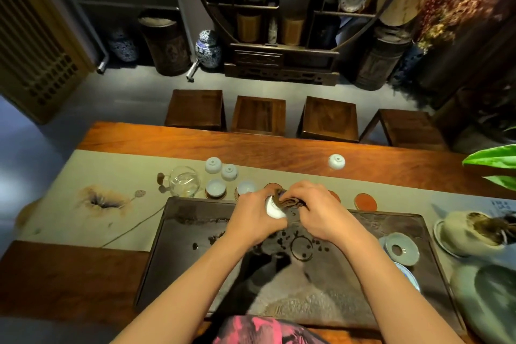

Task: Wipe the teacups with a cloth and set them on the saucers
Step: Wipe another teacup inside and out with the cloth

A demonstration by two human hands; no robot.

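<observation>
My left hand [252,218] grips a small white teacup [274,209] above the dark tea tray [195,220]. My right hand [321,212] pinches a brown cloth [287,200] pressed into the cup's mouth. Two white teacups [215,188] [246,186] sit upright on saucers behind the tray. Two more cups [213,165] [229,172] stand upside down behind them, and another upturned cup [336,161] stands alone farther right. A red saucer [365,201] lies bare at the right; further saucers [272,186] are partly hidden by my hands.
A glass pitcher [184,181] stands left of the cups. At the right are a pale lid [402,248], a bowl with tools [472,229] and a green dish [491,299]. Several wooden stools [258,114] line the table's far side.
</observation>
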